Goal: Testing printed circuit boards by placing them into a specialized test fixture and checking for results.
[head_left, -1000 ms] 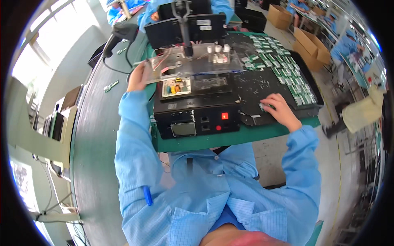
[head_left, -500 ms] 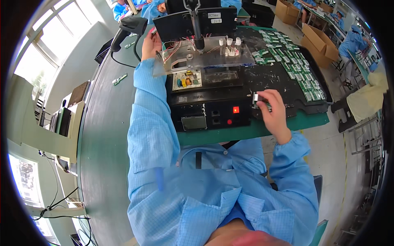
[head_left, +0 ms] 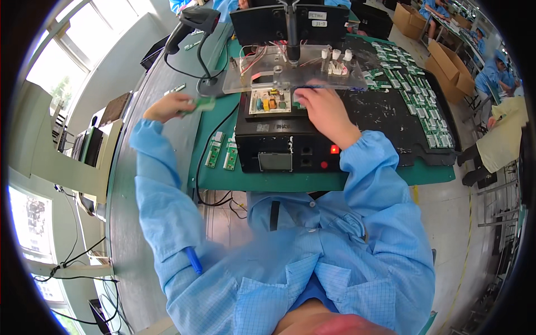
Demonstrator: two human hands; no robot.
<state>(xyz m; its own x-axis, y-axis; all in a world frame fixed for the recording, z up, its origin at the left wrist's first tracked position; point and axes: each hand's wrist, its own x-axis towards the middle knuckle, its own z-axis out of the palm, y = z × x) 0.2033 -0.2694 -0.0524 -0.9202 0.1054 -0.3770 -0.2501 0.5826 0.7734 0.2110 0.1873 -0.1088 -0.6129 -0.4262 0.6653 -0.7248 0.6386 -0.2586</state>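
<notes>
My left hand (head_left: 169, 107) is out to the left over the table, its fingers closed on the end of a small green circuit board (head_left: 204, 104). My right hand (head_left: 330, 113) reaches over the black test fixture (head_left: 262, 139), with its fingertips just under the clear plate (head_left: 262, 78). A second green circuit board (head_left: 302, 104), mostly hidden by the fingers, is pinched there over the fixture's bed. Beside it sits a board with yellow and blue components (head_left: 270, 103). Two more green boards, a left one (head_left: 214, 149) and a right one (head_left: 230, 153), lie left of the fixture.
A barcode scanner (head_left: 196, 22) stands at the back left, its cable running over the table. Many green boards (head_left: 421, 100) are laid out on the black tray at right. A metal rod (head_left: 292, 39) stands above the clear plate. Co-workers and cardboard boxes (head_left: 449, 72) are farther back.
My left hand has moved from behind the clear plate out to the left, now with a green board. My right hand has carried its board from the fixture's right side onto the bed.
</notes>
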